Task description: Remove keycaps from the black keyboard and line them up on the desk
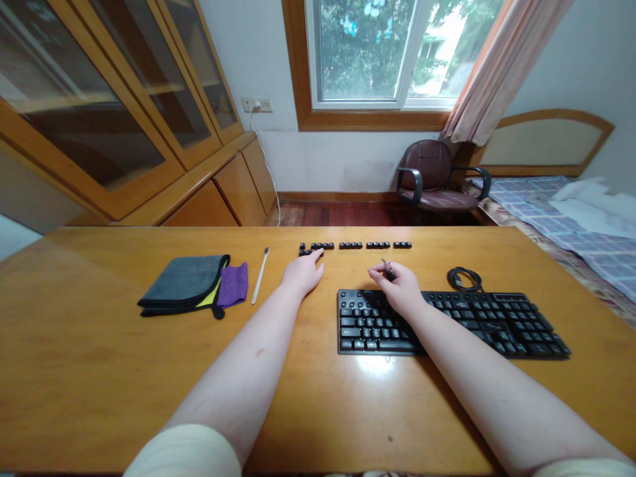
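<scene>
Black plastic keyboard (477, 324) is lying right of centre on the wooden tabletop (308, 384), partly covered by the right forearm. Over its upper left portion, the right hand (401, 288) is grasping a small dark implement (389, 270) between its fingers; the exact kind is not discernible. Farther left, the left hand (302, 273) is stretching its fingers over the leftmost of several groups of black keycaps (350, 245), which are forming a line near the tabletop's far edge; whether these fingers are gripping a keycap or merely touching one cannot be told. To the left of this hand, a pale-handled toothbrush (260, 275) is lying slantwise; near it, a purple cloth (233, 285) is adjoining a folded grey cloth (181, 285) with black edging and a yellow face. Coiled black cable (460, 281) is lying just behind the keyboard. Beyond the tabletop, a dark red chair (432, 165) is standing beside a bed (571, 215).
</scene>
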`<action>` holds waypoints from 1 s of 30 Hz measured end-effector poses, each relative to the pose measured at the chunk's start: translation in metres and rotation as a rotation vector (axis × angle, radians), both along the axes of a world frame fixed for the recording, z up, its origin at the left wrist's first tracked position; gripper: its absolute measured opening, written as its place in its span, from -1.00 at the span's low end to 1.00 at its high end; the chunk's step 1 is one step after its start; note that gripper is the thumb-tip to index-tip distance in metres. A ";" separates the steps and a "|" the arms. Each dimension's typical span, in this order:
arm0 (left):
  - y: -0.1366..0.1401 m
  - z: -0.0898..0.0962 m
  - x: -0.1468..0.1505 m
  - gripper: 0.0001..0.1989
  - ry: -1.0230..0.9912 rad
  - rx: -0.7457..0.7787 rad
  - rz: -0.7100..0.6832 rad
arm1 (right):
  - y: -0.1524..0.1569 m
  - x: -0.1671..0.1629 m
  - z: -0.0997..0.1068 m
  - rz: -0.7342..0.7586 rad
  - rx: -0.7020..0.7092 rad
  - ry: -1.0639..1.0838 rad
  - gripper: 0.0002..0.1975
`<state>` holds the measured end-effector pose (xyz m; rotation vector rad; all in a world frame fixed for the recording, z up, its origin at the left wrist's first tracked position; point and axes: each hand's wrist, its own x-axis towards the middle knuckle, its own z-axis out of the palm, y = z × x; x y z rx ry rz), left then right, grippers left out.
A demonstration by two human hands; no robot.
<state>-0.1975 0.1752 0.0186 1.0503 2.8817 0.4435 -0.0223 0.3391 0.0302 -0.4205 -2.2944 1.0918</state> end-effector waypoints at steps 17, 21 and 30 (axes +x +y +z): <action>-0.002 -0.002 -0.004 -0.55 0.016 0.006 -0.012 | 0.000 0.000 0.000 -0.009 -0.005 0.007 -0.78; -0.001 -0.003 -0.004 -0.55 0.004 0.002 -0.008 | 0.000 0.000 0.000 -0.015 0.000 0.005 -0.77; -0.002 -0.001 -0.005 -0.60 0.000 0.020 0.050 | 0.000 0.000 0.000 0.010 -0.001 0.014 -0.78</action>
